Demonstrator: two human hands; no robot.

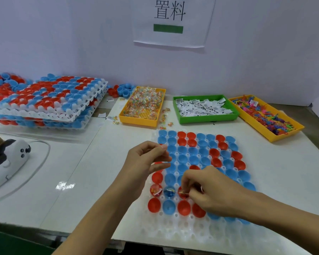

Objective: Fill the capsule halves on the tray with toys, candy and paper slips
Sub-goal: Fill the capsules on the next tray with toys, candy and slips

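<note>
The white tray of red and blue capsule halves sits right under both hands, probably so each drop is a short reach. Beyond the grip sit three bins: candy, paper slips, toys. Right hand pinches a candy into a red half beside two filled ones; left hand hovers loosely curled, can't tell if it's holding anything.

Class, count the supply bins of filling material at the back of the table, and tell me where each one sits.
3. A yellow candy bin at left, a green bin of paper slips in the middle, and a yellow bin of toys at right. None appears hidden.
</note>
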